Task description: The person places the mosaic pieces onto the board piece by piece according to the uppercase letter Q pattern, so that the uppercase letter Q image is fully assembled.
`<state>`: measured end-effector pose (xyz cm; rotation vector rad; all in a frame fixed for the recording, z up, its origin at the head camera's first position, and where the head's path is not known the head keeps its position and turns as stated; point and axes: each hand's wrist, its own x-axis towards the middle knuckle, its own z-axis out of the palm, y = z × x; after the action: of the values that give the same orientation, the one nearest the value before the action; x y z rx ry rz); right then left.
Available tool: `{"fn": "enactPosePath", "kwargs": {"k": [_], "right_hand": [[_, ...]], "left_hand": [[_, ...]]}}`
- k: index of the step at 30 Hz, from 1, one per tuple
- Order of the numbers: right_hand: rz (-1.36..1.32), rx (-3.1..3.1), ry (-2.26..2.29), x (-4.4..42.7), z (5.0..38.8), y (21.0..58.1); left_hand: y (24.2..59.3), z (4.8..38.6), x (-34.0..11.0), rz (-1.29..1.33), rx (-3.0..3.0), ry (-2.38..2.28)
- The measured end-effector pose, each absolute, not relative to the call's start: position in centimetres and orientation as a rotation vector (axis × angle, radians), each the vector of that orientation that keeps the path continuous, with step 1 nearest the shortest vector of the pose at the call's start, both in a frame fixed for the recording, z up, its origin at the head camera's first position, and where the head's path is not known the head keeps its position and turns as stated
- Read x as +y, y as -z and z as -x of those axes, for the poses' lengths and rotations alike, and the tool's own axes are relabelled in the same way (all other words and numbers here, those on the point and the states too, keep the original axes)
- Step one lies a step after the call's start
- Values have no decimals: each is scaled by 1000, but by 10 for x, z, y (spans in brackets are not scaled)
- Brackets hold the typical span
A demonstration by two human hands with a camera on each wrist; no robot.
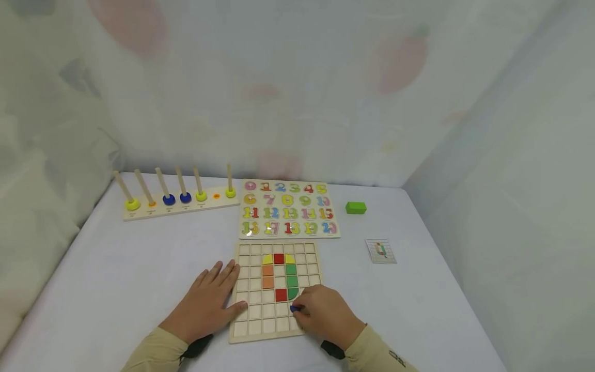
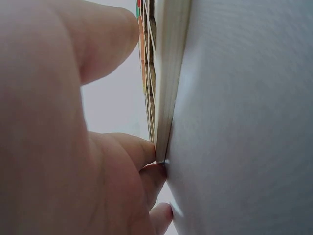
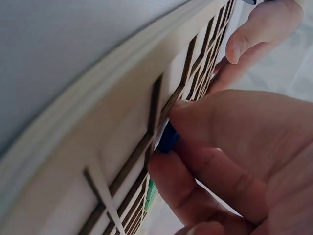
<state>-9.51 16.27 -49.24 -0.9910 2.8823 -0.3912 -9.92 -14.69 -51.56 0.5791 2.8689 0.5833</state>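
A wooden grid board (image 1: 241,335) lies flat before me. In its cells sit red tiles (image 1: 279,259), yellow rounded tiles (image 1: 267,260), orange tiles (image 1: 268,282) and green tiles (image 1: 291,281), laid in a ring-like outline. My right hand (image 1: 324,314) pinches a small blue tile (image 3: 168,138) between thumb and fingers, over a cell below the rounded green tile. Along the board's left edge rests my left hand (image 1: 206,302), its fingers extended and the thumb lying over the rim. In the left wrist view the fingertips (image 2: 155,172) touch the board's side.
Behind the grid stands a number puzzle board (image 1: 290,208). A peg stand (image 1: 181,209) with colored rings is at the back left. A green block (image 1: 356,207) and a small pattern card (image 1: 381,251) lie to the right on the white table (image 1: 139,268).
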Motion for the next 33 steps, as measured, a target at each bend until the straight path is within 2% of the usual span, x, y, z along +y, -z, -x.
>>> {"fn": "enactPosePath", "kwargs": {"k": [8, 15, 17, 25, 33], "right_hand": [[982, 2830, 434, 170, 96, 490], [612, 2872, 541, 222, 86, 463], [575, 2839, 477, 237, 80, 463], [646, 2791, 366, 265, 59, 487], [634, 2858, 417, 268, 59, 489]], "left_hand": [[517, 100, -144, -575, 2875, -560], [519, 101, -145, -607, 2890, -568], [520, 100, -146, -605, 2895, -569], [522, 101, -150, -562, 2874, -548], [517, 102, -146, -573, 2870, -573]]}}
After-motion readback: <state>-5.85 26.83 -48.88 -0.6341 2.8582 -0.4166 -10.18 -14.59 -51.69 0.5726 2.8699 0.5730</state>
